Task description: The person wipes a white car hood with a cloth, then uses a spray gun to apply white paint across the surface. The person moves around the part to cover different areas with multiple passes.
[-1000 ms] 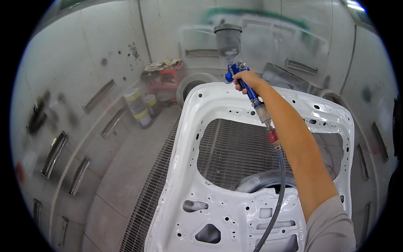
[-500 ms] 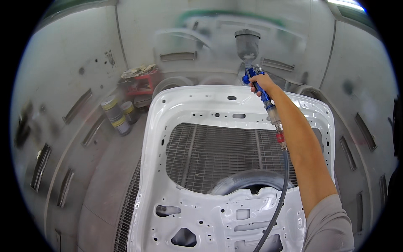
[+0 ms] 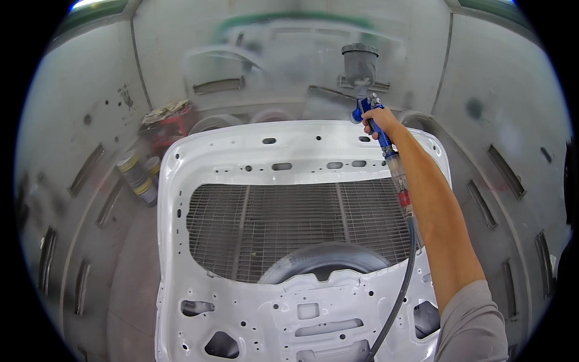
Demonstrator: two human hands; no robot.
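My right hand [image 3: 381,123] is wrapped round the blue handle of a spray gun [image 3: 362,110]. A grey paint cup [image 3: 360,65] with a lid stands upright on top of the gun. Below the grip hang a clear filter and a red coupling [image 3: 404,199], with a grey air hose [image 3: 403,289] running down to the lower edge. The gun is at the far right part of a white car tailgate [image 3: 229,148], whose inner side faces up, with a large window opening. Whether the gun touches the panel I cannot tell. My left hand is out of view.
A tire [image 3: 325,258] lies beneath the tailgate's opening on a metal floor grating [image 3: 289,211]. Stacked paint cans [image 3: 137,178] and a red rack [image 3: 169,130] stand at the left. Grey booth walls [image 3: 494,108] with several fixed strips enclose the space. More tires rest along the back.
My view has turned to the right, so the tailgate and walls sit further left in it. Against the tailgate, the spray gun has moved right along its far edge, still held in my right hand.
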